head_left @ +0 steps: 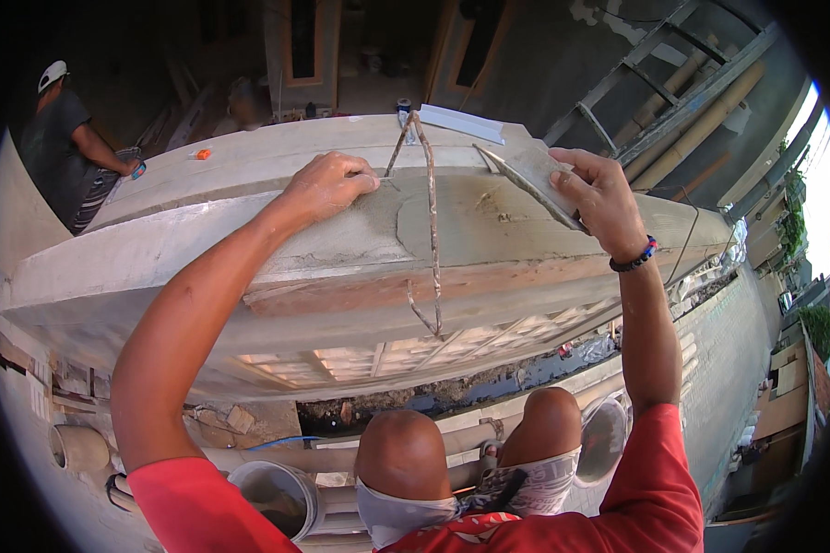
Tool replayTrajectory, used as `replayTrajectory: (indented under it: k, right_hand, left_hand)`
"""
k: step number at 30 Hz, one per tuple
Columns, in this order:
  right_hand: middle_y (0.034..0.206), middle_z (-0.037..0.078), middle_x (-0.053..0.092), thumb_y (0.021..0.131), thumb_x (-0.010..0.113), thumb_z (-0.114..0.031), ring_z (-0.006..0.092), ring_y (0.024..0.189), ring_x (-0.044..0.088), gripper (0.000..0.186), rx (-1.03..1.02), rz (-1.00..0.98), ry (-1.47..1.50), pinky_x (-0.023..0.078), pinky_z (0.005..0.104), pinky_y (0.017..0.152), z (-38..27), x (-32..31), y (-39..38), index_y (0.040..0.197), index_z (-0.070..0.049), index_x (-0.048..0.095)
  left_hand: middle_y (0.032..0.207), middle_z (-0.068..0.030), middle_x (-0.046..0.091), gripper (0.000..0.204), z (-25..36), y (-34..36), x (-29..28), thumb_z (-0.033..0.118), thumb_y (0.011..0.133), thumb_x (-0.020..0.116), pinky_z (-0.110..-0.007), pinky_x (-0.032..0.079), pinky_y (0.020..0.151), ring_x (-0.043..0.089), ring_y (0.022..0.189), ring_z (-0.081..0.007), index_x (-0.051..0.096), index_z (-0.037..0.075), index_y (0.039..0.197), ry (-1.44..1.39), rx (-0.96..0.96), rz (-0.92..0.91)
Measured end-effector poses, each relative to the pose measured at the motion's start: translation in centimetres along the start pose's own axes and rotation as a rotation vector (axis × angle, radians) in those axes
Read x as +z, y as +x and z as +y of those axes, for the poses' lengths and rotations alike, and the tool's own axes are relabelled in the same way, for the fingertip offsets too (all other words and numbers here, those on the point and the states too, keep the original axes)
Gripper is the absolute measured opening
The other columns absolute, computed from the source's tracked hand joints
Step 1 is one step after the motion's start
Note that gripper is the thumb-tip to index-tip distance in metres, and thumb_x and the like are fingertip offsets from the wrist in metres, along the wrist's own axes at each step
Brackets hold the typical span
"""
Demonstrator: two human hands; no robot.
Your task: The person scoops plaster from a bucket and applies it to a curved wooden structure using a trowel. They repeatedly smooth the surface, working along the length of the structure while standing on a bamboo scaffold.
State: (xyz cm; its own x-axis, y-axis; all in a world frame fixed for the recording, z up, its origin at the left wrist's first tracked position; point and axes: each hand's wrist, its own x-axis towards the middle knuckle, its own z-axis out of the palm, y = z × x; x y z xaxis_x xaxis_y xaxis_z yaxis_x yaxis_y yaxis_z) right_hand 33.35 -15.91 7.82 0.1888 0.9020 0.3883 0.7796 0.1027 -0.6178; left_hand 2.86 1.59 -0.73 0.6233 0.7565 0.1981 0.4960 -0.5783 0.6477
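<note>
Pale ledge (157,247) spans view. Right hand (595,189) grasps flat grey board (537,177), tilted over ledge. Left hand (332,184) curled at mortar patch (360,235); cannot tell if grasping anything. Bent rod (432,212) hangs between hands. Capped person (60,147) far left.

The right grip (601,198) holds a board (531,191) tilted at the ledge (138,244). The left grip (334,187), fingers curled, is beside damp mortar (364,230); whether it holds anything is unclear. Between them, a bent rod (432,212) crosses the ledge's front edge. Behind lies a white strip (461,123). A capped co-worker (60,138) is far left, a ladder (650,53) upper right. Below, buckets (313,502) flank bare knees (403,452).
</note>
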Motion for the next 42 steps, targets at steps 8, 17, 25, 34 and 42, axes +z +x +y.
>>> replayTrajectory:
  k: [8,17,25,34,42]
  right_hand:
    - [0.095,0.025,0.07,0.081,0.064,-0.019,0.0342,0.081,0.07,0.037,-0.194,-0.073,-0.506,0.054,0.0378,0.08,-4.6,4.1,0.9,0.113,-0.001,0.069]
    - [0.09,0.026,0.068,0.078,0.062,-0.018,0.0405,0.086,0.067,0.031,-0.231,-0.097,-0.54,0.053,0.0449,0.084,-4.4,8.6,2.3,0.103,-0.001,0.07]
    - [0.1,0.026,0.068,0.08,0.062,-0.018,0.0407,0.098,0.065,0.031,-0.088,-0.061,-0.609,0.051,0.0459,0.09,-0.2,10.9,7.4,0.105,-0.002,0.068]
    - [0.11,0.024,0.067,0.082,0.062,-0.023,0.0401,0.108,0.062,0.035,0.059,-0.078,-0.772,0.048,0.044,0.096,6.5,7.7,10.5,0.112,-0.006,0.067]
    - [0.109,0.023,0.067,0.08,0.061,-0.024,0.0391,0.105,0.063,0.033,0.281,0.029,-1.003,0.048,0.0448,0.095,14.1,-3.1,8.6,0.107,-0.006,0.069]
  left_hand:
    - [0.093,-0.0181,0.07,0.032,-0.9,0.5,0.1,0.027,0.083,0.057,-0.038,0.047,0.084,0.063,0.088,-0.0303,0.072,0.001,0.093,0.016,0.048,0.037]
    - [0.089,-0.019,0.069,0.029,-1.0,0.4,0.4,0.025,0.081,0.056,-0.041,0.048,0.083,0.063,0.085,-0.0341,0.072,0.003,0.089,0.032,0.049,0.063]
    - [0.1,-0.0226,0.07,0.036,-0.6,0.4,0.1,0.018,0.078,0.058,-0.036,0.048,0.088,0.066,0.093,-0.0316,0.071,-0.004,0.102,0.018,0.028,0.019]
    - [0.085,-0.0199,0.069,0.027,-1.5,0.6,0.3,0.025,0.08,0.056,-0.043,0.048,0.079,0.063,0.081,-0.0356,0.071,0.003,0.087,0.013,0.091,0.085]
    - [0.096,-0.0225,0.07,0.036,-0.8,0.5,0.1,0.018,0.076,0.058,-0.036,0.049,0.084,0.066,0.089,-0.0324,0.071,-0.004,0.102,0.01,0.056,0.014]
